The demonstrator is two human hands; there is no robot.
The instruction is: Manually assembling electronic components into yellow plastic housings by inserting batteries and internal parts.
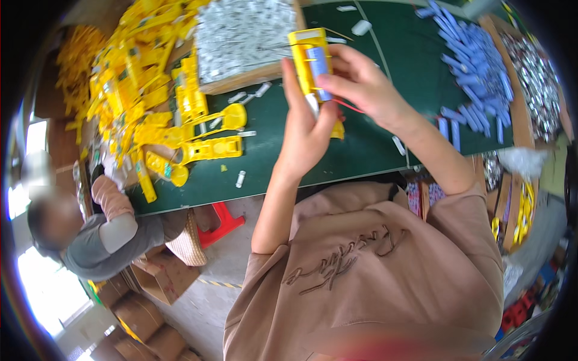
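Observation:
A yellow plastic housing is held up over the green table, tilted, with a blue cylindrical battery cell lying in it. My left hand grips the housing from the left and below, thumb near its lower end. From the right, my right hand closes round the housing, its thumb pressed on the blue cell. A red wire loops out under my right hand. Thin dark wires stick out by the upper end. The underside of the housing is hidden by my fingers.
A wooden-edged tray of small white pieces stands beyond my hands. Yellow plastic parts heap up at left; blue cells pile at right, beside a box of shiny metal pieces. Another person sits at the far left.

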